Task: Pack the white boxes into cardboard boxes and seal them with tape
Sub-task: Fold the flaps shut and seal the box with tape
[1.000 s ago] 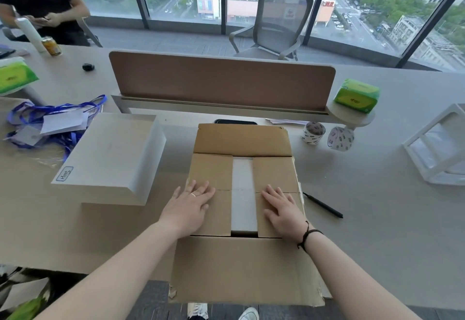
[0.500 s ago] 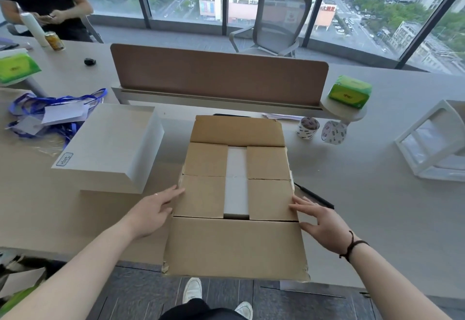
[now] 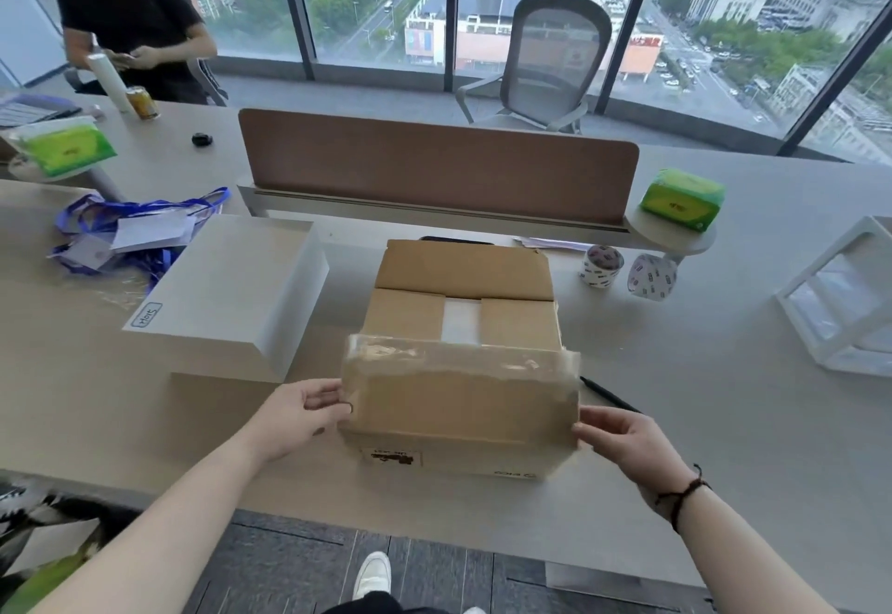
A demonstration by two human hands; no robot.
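1. The brown cardboard box [image 3: 463, 362] sits at the near edge of the pale grey table [image 3: 724, 420], right in front of the person.
2. The two side flaps are folded in, and a strip of a white box [image 3: 461, 321] shows in the gap between them. The far flap is tipped back.
3. The near flap [image 3: 458, 396] is raised upright, with old clear tape crinkled along its top edge.
4. The left hand [image 3: 301, 413] pinches the flap's left edge, fingers curled round it.
5. The right hand [image 3: 622, 435] has the right edge, thumb in front and fingers behind. There's a dark cord bracelet on that wrist.
6. A bigger flat white box with a small label [image 3: 231, 295] lies just left of the carton, not touching it.
7. Two printed tape rolls [image 3: 627, 268] stand behind and to the right, and a black pen [image 3: 609, 394] lies beside the carton's right side.
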